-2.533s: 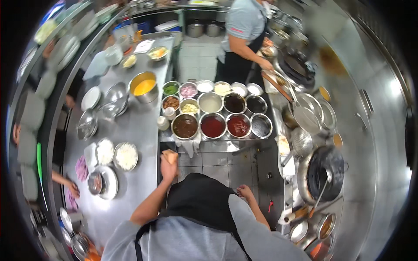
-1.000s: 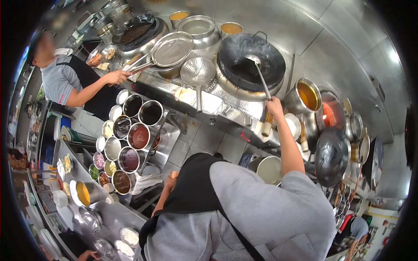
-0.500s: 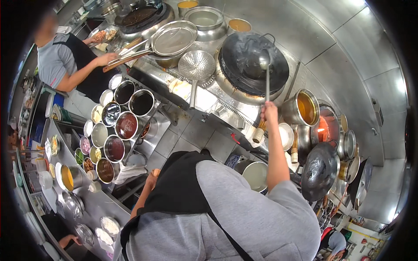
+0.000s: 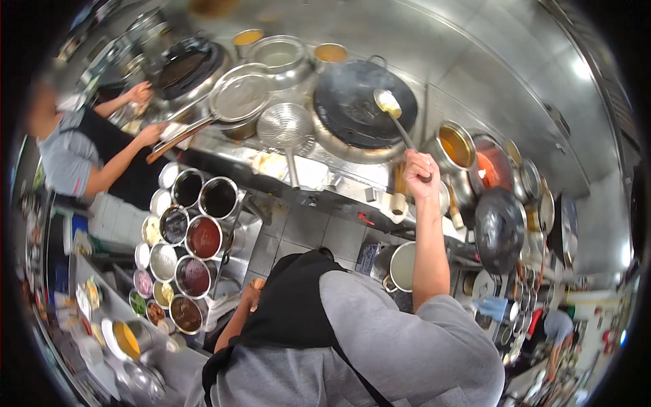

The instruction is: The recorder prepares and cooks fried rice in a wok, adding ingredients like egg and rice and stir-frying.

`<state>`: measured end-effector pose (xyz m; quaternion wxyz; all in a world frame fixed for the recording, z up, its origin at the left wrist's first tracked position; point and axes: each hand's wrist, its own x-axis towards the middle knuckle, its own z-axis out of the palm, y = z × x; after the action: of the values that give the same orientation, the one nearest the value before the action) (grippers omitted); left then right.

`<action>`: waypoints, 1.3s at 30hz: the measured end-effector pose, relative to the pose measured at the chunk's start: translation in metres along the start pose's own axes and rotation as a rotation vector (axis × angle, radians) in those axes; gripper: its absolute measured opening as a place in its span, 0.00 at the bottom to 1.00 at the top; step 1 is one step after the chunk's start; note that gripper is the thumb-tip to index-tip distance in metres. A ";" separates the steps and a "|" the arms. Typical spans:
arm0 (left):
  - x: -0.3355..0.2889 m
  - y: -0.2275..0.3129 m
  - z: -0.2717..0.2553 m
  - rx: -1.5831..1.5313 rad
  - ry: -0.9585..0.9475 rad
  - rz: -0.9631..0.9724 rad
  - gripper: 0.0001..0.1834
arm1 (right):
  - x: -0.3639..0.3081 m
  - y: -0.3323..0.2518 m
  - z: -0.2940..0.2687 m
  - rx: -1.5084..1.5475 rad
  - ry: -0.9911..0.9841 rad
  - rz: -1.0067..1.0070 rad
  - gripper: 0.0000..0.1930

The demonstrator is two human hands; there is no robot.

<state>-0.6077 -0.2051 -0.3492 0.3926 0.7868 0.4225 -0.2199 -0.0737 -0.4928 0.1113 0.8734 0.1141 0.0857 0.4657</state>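
My right hand (image 4: 420, 175) is closed round the handle of a long ladle (image 4: 402, 131). Its bowl is over the black wok (image 4: 346, 112), with something pale yellow and white in it that I cannot name. Faint smoke hangs about the wok. Low beside my black apron, my left hand (image 4: 251, 296) has its fingers curled. A small tan thing shows at its top, too indistinct to name. A perforated strainer (image 4: 285, 127) lies on the stove left of the wok, and a pot of amber liquid (image 4: 456, 145) stands to the right.
Another person (image 4: 88, 152) stands at the far left, a hand by a wire-mesh strainer (image 4: 241, 97). Several sauce pots (image 4: 203, 237) crowd the left counter. At right stand an upturned wok (image 4: 500, 230) and a pot of red liquid (image 4: 494, 166). A pale pot (image 4: 405, 266) is below my right forearm.
The ladle has swung from upright to tilted, and its bowl now shows pale yellow contents. My right hand has turned over. The view has shifted, with smoke now thinner over the wok.
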 end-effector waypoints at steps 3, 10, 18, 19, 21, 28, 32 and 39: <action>0.033 -0.043 0.009 0.069 -0.035 0.003 0.34 | -0.038 -0.014 0.030 -0.089 -0.025 -0.063 0.03; 0.040 -0.067 0.016 -0.043 -0.090 -0.024 0.31 | -0.094 -0.071 0.045 -0.862 0.530 -0.336 0.03; 0.027 -0.083 0.001 0.040 -0.099 -0.063 0.37 | -0.123 -0.064 0.032 -2.155 1.155 -0.618 0.02; 0.020 -0.088 0.008 0.013 -0.087 -0.071 0.37 | -0.112 -0.069 0.029 -2.220 1.064 -0.633 0.02; 0.015 -0.073 0.003 0.008 -0.075 -0.065 0.36 | -0.100 -0.072 0.033 -2.160 0.977 -0.583 0.04; 0.030 -0.056 -0.023 0.007 -0.107 -0.024 0.34 | 0.021 -0.084 0.005 -1.871 0.823 -0.394 0.08; 0.031 -0.055 -0.024 0.514 0.131 0.503 0.30 | 0.079 -0.085 -0.087 -2.246 0.957 -0.535 0.10; -0.150 0.152 -0.185 -0.754 -0.397 -0.159 0.25 | 0.075 -0.044 -0.090 -0.582 0.317 0.072 0.03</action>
<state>-0.5597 -0.1807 -0.0719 0.7081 0.4958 0.4488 -0.2266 -0.0203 -0.4434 0.0091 0.8282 -0.2110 0.0801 0.5130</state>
